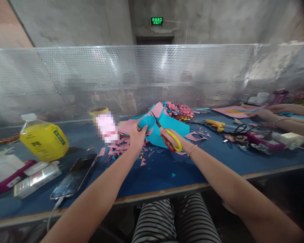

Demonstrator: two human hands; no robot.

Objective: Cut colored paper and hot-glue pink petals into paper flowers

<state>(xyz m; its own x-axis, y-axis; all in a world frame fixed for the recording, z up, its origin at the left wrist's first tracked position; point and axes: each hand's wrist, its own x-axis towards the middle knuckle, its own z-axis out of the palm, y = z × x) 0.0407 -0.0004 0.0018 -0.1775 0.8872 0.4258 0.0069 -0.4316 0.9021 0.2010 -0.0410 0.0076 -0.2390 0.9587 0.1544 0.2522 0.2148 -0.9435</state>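
Note:
My left hand (138, 135) pinches a rounded piece of blue paper (147, 122) between thumb and fingers. In my right hand (167, 135) is a pair of scissors (177, 141) with yellow and red handles. Its blades point up and left, at the right edge of the blue piece; whether they touch it I cannot tell. Behind and below both hands lie a larger blue sheet (178, 126) and pink paper (125, 127). Pink and blue scraps (118, 148) are scattered around my left wrist.
Left stand a yellow-labelled bottle (44, 138), a phone (74, 177) on a cable and a silvery box (36, 180). A pile of pink paper flowers (181, 110) sits behind. To the right are a yellow glue gun (215, 125), a purple case (266, 141) and another person's hands (276, 114).

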